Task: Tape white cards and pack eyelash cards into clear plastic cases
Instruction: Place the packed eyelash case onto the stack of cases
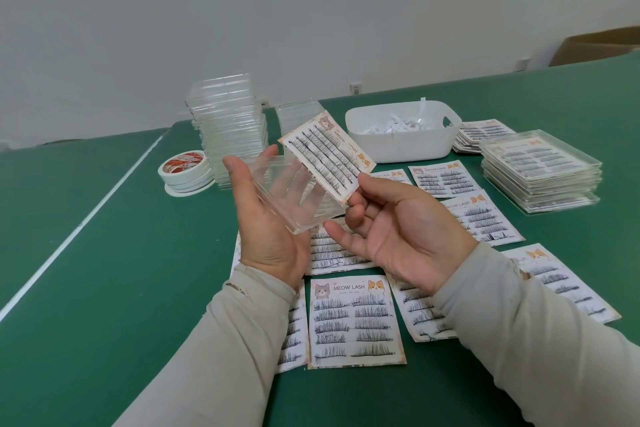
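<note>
My left hand (266, 218) holds an open clear plastic case (294, 194), palm up, with the fingers showing through it. My right hand (398, 229) pinches the lower corner of an eyelash card (329, 156) between thumb and fingers. The card is tilted and stands at the case's right edge. More eyelash cards (356, 319) with cat pictures lie flat on the green table (104, 270) below my hands. Two tall stacks of empty clear cases (230, 125) stand behind my left hand. A stack of packed cases (540, 170) sits at the right.
Rolls of tape (185, 172) are stacked left of the empty cases. A white tub (403, 132) with paper strips stands at the back, with a pile of eyelash cards (485, 135) beside it. A cardboard box (595, 45) is at the far right.
</note>
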A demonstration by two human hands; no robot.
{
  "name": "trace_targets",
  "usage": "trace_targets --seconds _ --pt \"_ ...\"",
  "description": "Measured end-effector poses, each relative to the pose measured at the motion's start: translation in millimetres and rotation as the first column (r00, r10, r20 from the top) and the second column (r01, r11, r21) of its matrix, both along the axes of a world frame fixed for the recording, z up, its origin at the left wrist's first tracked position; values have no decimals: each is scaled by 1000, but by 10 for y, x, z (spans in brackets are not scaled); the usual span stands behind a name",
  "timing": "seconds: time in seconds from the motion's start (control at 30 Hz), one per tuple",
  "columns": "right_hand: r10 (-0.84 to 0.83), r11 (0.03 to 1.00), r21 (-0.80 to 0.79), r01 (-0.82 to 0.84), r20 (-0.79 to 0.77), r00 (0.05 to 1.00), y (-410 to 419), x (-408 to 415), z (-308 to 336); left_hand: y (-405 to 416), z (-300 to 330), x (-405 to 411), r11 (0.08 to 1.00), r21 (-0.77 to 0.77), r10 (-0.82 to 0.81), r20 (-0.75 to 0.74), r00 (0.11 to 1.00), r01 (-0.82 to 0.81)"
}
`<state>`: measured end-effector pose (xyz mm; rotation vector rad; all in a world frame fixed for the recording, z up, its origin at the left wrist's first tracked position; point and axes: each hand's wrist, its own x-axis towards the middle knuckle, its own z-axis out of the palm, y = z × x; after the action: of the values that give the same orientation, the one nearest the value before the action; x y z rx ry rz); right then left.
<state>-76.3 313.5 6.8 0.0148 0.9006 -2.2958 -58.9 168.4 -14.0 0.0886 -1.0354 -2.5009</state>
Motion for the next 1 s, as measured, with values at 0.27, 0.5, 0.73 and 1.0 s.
trace_targets --seconds 0.27,0.5,0.73,1.0 --pt "-1 1000 -1 1 4 1000 6 -6 12 2 -19 -8 1000 -7 10 2 1000 -10" --pt "-5 1000 -7 5 -1 1000 13 -13 23 2 -2 2 999 -35 5 8 1000 -5" --pt "0 1000 -15 0 -1 1000 15 -3 25 -4 18 19 997 -79 -17 -11 1000 17" --pt "-68 995 -66 68 1 998 90 -74 82 -22 14 39 990 -131 -50 -6 999 49"
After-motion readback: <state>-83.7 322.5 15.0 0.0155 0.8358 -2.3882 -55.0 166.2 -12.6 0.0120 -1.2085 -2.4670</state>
